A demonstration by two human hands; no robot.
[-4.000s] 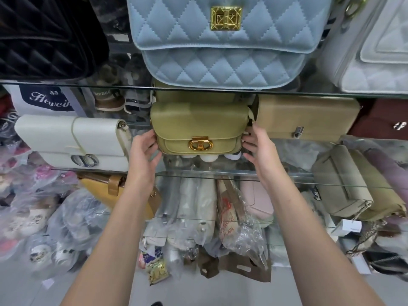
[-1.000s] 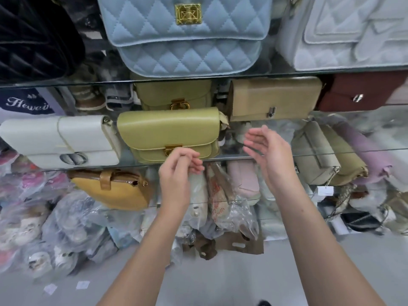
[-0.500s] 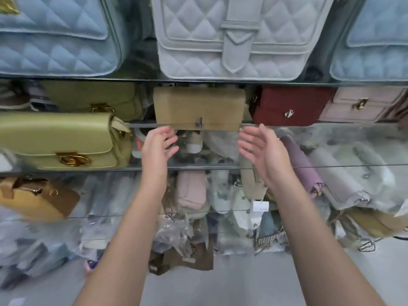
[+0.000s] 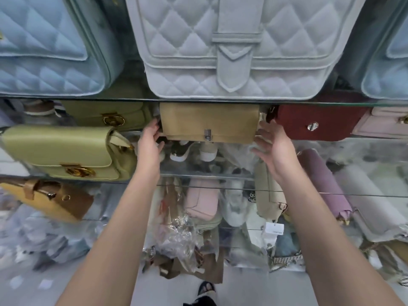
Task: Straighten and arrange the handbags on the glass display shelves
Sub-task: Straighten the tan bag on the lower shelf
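Fingers apart, the left hand [image 4: 150, 140] is touching the tan handbag [image 4: 209, 122], the right hand [image 4: 273, 149] hovering beside it; gripping both ends seems next.

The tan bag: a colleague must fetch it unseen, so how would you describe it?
Find the big white quilted bag on the upper glass shelf; the tan bag sits directly beneath it, one shelf down. An olive-green bag with a gold clasp is on its left, a dark red bag on its right; it alone is tan with a small rectangular silver clasp.

Grey quilted bag [image 4: 187, 51]: top off-frame
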